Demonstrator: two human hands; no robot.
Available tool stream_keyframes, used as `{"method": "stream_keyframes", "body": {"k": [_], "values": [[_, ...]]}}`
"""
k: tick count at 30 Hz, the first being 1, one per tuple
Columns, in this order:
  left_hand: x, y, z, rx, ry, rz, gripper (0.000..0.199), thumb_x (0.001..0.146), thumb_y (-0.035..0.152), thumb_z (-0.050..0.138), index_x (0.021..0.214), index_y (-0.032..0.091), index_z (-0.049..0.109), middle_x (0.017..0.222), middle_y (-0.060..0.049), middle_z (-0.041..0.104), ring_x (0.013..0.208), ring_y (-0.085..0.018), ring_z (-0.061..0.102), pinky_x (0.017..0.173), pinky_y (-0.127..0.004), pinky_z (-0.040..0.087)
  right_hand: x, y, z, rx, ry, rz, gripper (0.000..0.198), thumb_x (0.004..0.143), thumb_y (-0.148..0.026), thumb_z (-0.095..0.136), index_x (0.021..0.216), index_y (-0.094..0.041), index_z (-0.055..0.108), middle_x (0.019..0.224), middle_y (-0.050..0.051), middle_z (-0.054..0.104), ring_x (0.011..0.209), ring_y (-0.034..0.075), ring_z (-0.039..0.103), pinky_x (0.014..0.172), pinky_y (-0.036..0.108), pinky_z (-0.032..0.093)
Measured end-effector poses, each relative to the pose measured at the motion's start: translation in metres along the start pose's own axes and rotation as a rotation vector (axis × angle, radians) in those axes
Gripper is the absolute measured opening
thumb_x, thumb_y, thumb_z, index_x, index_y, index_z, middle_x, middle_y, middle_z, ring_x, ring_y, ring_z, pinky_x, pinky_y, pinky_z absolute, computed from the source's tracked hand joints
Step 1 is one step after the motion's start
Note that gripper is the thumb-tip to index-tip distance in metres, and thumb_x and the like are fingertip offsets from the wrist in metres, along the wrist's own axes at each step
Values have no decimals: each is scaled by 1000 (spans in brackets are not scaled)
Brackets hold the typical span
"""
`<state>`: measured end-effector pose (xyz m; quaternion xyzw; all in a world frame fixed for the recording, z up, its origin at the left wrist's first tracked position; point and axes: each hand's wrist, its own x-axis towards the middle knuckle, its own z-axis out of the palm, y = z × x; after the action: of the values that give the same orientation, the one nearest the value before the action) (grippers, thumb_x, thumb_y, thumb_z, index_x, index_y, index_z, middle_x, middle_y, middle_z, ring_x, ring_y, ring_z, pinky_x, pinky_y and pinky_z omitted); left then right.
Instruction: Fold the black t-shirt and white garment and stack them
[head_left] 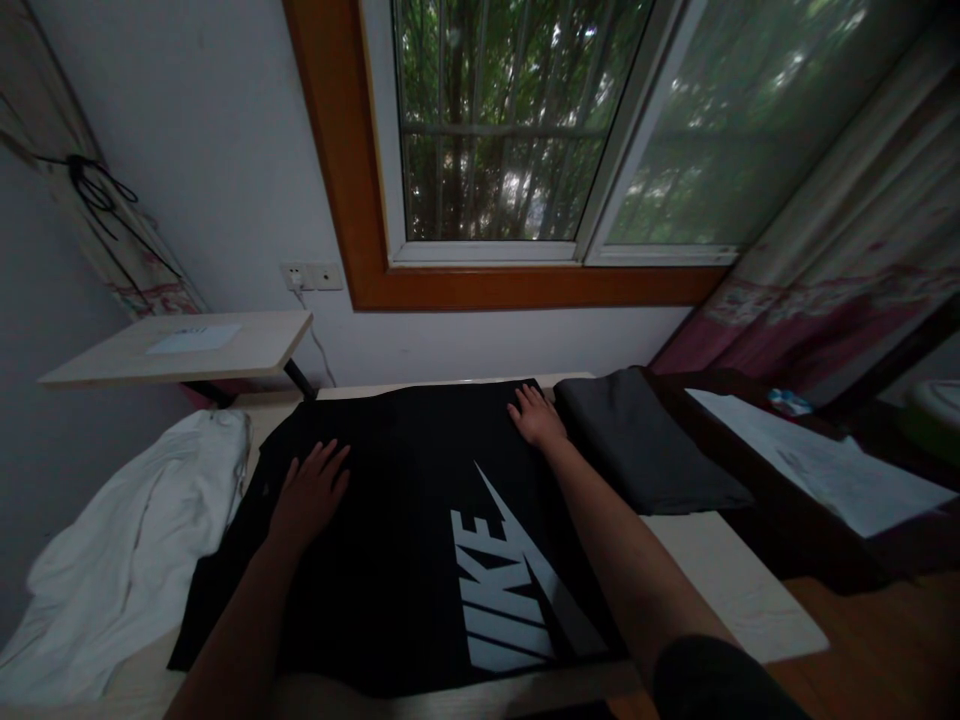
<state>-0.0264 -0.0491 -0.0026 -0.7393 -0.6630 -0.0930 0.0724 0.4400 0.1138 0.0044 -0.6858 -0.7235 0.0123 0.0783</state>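
Observation:
A black garment (397, 520) with a large grey-white printed logo lies spread flat across the light wooden table (742, 580). My left hand (311, 490) rests on its upper left part, fingers spread. Near the far right corner of the cloth, my right hand (537, 417) lies flat with its fingers apart. Neither hand grips anything. Just right of my right hand is a folded dark grey cloth (645, 440). My forearms cover parts of the black garment.
A crumpled white garment (142, 560) lies at the left. Behind it stands a small raised shelf (112, 350) with a paper on it. At the right, papers (825, 460) lie on a dark surface. A window (510, 130) and a wall socket (311, 276) are at the back.

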Motion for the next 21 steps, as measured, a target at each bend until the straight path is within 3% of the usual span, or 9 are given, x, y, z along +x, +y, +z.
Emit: {"method": "stream_keyframes", "body": {"k": [6, 10, 14, 17, 21], "values": [[0, 1, 1, 23, 16, 14, 51, 104, 36, 39, 152, 25, 48, 165, -7, 40, 153, -30, 35, 121, -61, 31, -16, -26, -12, -61, 137, -60, 59, 104, -37, 37, 154, -7, 44, 164, 17, 36, 154, 30, 29, 125, 52, 19], [-1, 2, 1, 19, 26, 10, 50, 103, 36, 40, 151, 26, 49, 164, -7, 41, 153, -30, 35, 121, -61, 32, -47, -69, -13, 33, 169, -202, 59, 105, -39, 38, 155, -7, 44, 165, 17, 34, 154, 29, 30, 125, 50, 23], [-1, 2, 0, 36, 21, 20, 50, 104, 36, 39, 152, 25, 49, 164, -8, 41, 152, -31, 36, 120, -61, 33, -89, -104, -7, 134, 109, -408, 60, 106, -45, 38, 158, -14, 41, 166, 14, 33, 155, 26, 30, 125, 48, 25], [-2, 2, -1, 49, 27, 26, 51, 104, 36, 38, 153, 24, 48, 164, -8, 41, 152, -31, 35, 120, -61, 33, -109, -107, -4, 169, 45, -467, 61, 105, -48, 41, 158, -19, 41, 165, 12, 37, 154, 25, 32, 125, 47, 27], [-1, 2, -1, 39, 22, 18, 50, 103, 37, 40, 151, 26, 49, 164, -7, 42, 152, -30, 36, 120, -60, 34, -113, -76, -4, 152, 45, -377, 60, 105, -48, 40, 157, -17, 44, 165, 12, 36, 154, 25, 31, 126, 48, 26]]}}
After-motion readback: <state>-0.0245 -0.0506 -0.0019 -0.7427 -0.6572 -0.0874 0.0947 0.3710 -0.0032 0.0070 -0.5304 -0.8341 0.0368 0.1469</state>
